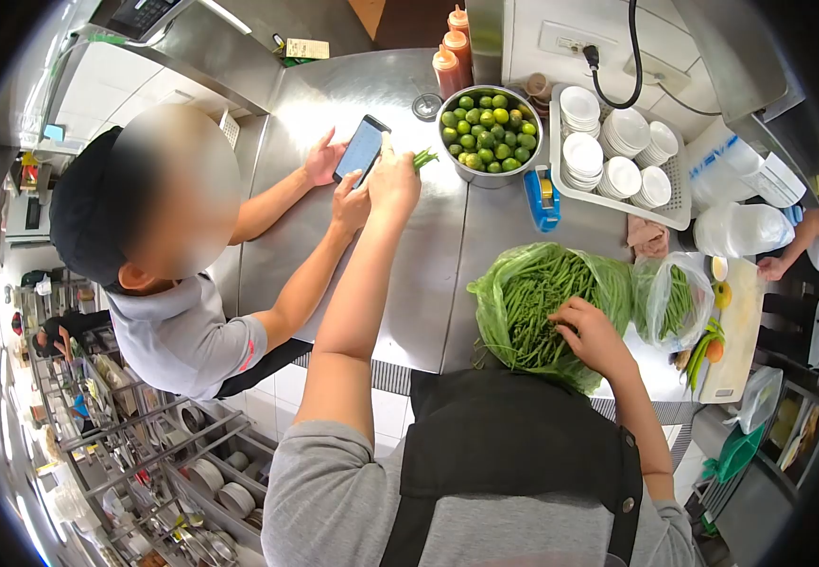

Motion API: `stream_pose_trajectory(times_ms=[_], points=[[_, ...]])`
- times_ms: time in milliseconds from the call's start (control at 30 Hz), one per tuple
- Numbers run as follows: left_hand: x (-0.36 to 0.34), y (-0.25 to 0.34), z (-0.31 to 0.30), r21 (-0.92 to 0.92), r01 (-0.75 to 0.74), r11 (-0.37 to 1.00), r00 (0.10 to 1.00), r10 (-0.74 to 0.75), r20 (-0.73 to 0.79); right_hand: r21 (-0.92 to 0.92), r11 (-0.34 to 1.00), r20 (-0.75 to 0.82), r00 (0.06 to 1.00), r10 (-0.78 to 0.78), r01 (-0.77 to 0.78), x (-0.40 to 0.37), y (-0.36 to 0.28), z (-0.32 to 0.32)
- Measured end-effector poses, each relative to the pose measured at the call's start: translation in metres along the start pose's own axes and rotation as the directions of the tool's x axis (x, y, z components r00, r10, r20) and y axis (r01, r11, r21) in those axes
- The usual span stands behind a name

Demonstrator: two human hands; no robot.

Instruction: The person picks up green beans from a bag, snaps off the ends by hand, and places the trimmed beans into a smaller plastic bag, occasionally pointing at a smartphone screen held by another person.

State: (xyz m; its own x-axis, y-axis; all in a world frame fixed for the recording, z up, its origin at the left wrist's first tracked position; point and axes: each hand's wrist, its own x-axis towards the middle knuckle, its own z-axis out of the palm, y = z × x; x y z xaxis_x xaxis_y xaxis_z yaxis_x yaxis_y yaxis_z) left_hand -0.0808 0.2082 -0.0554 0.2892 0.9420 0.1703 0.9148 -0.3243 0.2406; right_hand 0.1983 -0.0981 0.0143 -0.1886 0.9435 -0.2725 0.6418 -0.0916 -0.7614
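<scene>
Left hand (393, 178): stretched out to 11 o'clock, fist closed round a small bean bunch (423, 159), forefinger raised at the edge of the smartphone (362, 149).
Right hand (591, 333): at 2 o'clock, close to the body, fingers curled down into the bag of green beans (523, 302); whether they pinch any beans I cannot tell.
Bean bunch: the tips stick out of the fist toward 2 o'clock; the long axis runs 8 to 2.
Bagged beans: heaped on the steel counter (428, 274), most lying 7 to 1 o'clock, with the bag mouth open toward the body.
Smartphone: held by a co-worker's hands (326, 159), at 9 o'clock of the bowl of limes (487, 132).
Doing it well: I judge it best to take beans that lie the same way, so their ends line up with the bunch, and to keep the bunch clear of the screen.
</scene>
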Motion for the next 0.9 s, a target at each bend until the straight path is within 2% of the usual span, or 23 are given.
stream_pose_trajectory(times_ms=[133,233,333,533,633,733,900], points=[[0.000,-0.004,0.000,-0.018,-0.037,0.999,0.999,0.036,-0.029,0.017,1.000,-0.005,1.000,0.012,-0.012,-0.001,-0.001,-0.001],[-0.002,-0.002,-0.005,0.003,-0.053,0.999,0.998,0.053,0.036,0.022,1.000,-0.014,1.000,0.013,-0.012,-0.001,-0.001,0.001],[-0.003,0.000,-0.006,-0.010,0.004,1.000,0.996,-0.003,0.088,0.018,1.000,-0.015,1.000,0.011,-0.010,-0.001,0.001,0.002],[-0.006,-0.011,0.001,0.000,-0.038,0.999,0.999,0.038,-0.018,0.018,1.000,-0.012,1.000,0.025,-0.025,-0.001,0.000,0.002],[-0.007,-0.015,0.001,0.002,-0.023,1.000,1.000,0.023,0.019,0.006,1.000,-0.008,1.000,0.013,-0.013,0.000,0.001,0.002],[-0.006,-0.017,0.004,-0.032,0.065,0.997,0.997,-0.064,0.035,0.000,1.000,-0.008,1.000,0.011,-0.011,0.000,0.001,0.002],[-0.005,-0.015,-0.003,-0.031,0.083,0.996,0.996,-0.082,0.045,-0.001,1.000,-0.011,1.000,0.013,-0.013,0.000,0.001,0.003]])
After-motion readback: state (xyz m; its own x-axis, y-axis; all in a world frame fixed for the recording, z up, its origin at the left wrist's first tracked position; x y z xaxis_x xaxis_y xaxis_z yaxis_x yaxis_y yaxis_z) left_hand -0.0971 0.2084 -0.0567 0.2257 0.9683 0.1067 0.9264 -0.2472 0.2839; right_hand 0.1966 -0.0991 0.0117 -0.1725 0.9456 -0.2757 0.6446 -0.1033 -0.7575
